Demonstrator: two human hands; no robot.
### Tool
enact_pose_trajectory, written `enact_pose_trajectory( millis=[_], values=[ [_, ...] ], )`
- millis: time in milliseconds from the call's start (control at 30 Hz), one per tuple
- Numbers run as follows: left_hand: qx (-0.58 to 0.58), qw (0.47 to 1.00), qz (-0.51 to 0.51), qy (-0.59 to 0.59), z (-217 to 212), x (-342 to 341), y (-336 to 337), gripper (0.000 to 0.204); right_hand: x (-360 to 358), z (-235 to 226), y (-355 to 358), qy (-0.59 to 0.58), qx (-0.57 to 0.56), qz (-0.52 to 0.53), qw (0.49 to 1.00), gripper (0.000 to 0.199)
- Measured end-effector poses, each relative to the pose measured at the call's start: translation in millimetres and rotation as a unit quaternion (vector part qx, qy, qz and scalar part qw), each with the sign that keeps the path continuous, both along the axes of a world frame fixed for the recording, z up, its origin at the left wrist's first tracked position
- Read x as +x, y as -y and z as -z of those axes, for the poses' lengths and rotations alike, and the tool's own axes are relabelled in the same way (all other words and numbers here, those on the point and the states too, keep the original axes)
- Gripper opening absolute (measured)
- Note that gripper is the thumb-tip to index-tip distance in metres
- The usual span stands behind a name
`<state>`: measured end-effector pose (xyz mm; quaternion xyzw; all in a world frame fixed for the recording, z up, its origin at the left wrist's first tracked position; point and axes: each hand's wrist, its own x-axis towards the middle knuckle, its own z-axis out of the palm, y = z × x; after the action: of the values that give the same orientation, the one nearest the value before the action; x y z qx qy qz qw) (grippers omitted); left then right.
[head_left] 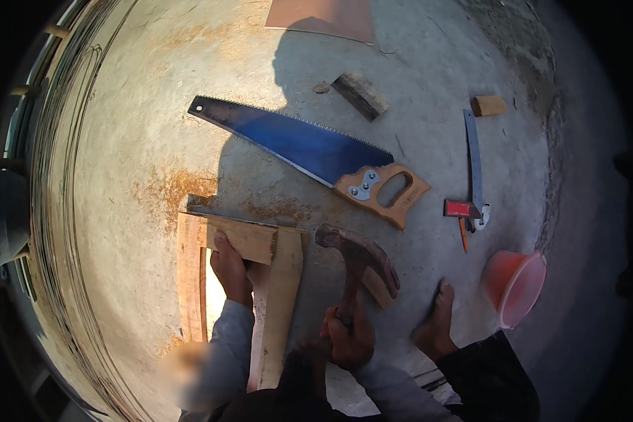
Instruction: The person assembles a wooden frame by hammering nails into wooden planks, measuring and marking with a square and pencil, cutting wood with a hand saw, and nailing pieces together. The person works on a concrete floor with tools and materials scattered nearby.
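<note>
A wooden frame (287,288) of pale boards lies on the floor in front of me. Its short crosspiece (243,238) bridges the far ends of two long boards. My left hand (232,271) grips this crosspiece, thumb on top and the other fingers hidden beneath. To the right of the frame, my right hand (350,339) is wrapped around the handle of a claw hammer (362,252). The hammer head is beside the right board, apart from it. Partly covered by the hammer is a small wood block (378,288).
Beyond the frame lies a handsaw (288,141), with a wood offcut (361,96) past it. At right are a try square (474,155), an orange pencil (463,235), a wood block (489,105) and a pink bucket (517,285). Long thin rods (53,183) line the left side.
</note>
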<state>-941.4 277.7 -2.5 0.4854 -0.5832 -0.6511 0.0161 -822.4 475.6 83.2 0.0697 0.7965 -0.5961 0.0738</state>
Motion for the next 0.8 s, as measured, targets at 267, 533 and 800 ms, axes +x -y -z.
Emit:
enact_pose_trajectory(
  millis=[267, 533, 800],
  values=[
    [-0.086, 0.989, 0.078, 0.088, -4.4, -5.6, 10.3, 0.063, -37.7, -16.9, -24.6, 0.032, 0.015, -0.146, 0.989, 0.052],
    [-0.069, 0.992, 0.09, 0.062, 0.9, -2.0, 19.8, 0.055, -43.0, -43.3, -33.6, -0.08, -0.003, -0.127, 0.989, 0.043],
    [-0.053, 0.996, -0.025, -0.069, -3.4, 1.4, -6.2, 0.041, -13.2, -24.0, -27.9, 0.168, -0.11, 0.026, 0.979, 0.057]
  ],
)
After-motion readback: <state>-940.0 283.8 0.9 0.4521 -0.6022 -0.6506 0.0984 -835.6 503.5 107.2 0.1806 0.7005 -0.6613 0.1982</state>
